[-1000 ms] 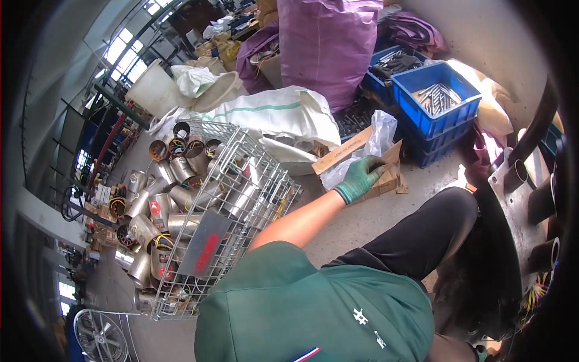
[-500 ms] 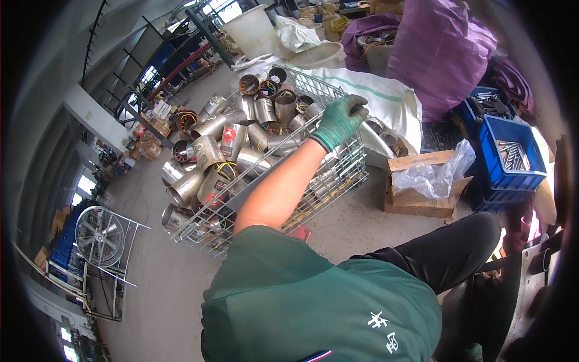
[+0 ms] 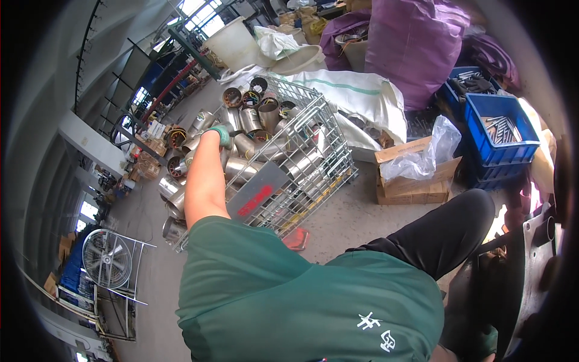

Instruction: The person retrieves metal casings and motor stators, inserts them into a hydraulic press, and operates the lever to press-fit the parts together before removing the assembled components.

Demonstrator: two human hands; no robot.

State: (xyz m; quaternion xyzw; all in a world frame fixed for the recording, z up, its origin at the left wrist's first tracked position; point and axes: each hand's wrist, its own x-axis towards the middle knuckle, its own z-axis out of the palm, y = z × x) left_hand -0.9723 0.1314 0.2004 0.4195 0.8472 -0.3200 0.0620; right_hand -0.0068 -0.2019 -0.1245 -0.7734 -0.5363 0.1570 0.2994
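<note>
Cylinders of dull metal (image 3: 244,147) are lying in a loose heap behind the near wall of the wire basket (image 3: 339,143), open ends facing several ways, coloured wires (image 3: 250,99) showing in some. Judging by looks, each is probably weighing a fair amount for its bulk, stiff in the shell and likely slick under a glove; the wires are seeming the fragile part. Best hold, likely: palm round the barrel or fingers hooking the open rim, keeping clear of the wires.

Left hand (image 3: 224,137), green-gloved, is lying over the heap, beyond the basket's near wall and toward its left end. One cylinder is resting just right of the glove, others are lying around it; contact is not showing clearly. Wrist and metal are hiding the fingers, so the observer cannot tell whether they are grasping a cylinder or staying loose.

Right hand (image 3: 488,342) is appearing only as a dim green patch, well right of the basket and nearer the wearer; its grip is not readable. Grey plate (image 3: 258,192) is hanging on the basket's near wall. Cardboard box (image 3: 416,194) is standing right of the basket, well apart from the left glove
</note>
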